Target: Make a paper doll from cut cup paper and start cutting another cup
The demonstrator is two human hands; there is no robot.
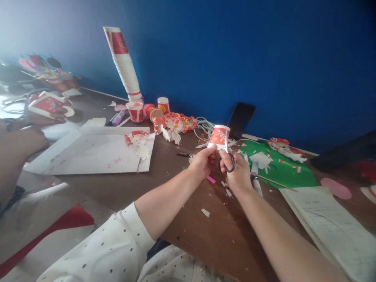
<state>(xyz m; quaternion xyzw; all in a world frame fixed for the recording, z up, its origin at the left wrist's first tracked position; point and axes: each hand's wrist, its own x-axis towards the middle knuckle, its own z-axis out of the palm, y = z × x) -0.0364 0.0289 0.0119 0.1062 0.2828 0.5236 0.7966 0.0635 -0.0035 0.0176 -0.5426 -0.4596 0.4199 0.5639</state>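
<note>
Between my two hands, above the brown table (pixel 188 219), is a red and white paper cup (pixel 219 135). My left hand (pixel 203 161) grips it by its lower edge, fingers closed. My right hand (pixel 238 172) is closed around the dark handles of a pair of scissors (pixel 230 164). The scissors' blades point upward against the cup's right side; whether they cut into it I cannot tell. White paper scraps (pixel 205 212) and a pink strip (pixel 211 179) lie below my hands.
A tall leaning stack of paper cups (pixel 126 72) stands by the blue wall. A phone (pixel 242 117) leans behind my hands. Left lies a white board (pixel 88 152) with a cut-out figure; right, a green sheet (pixel 293 172) and papers (pixel 331 223). Another person's hand (pixel 55 109) holds a red-and-white piece.
</note>
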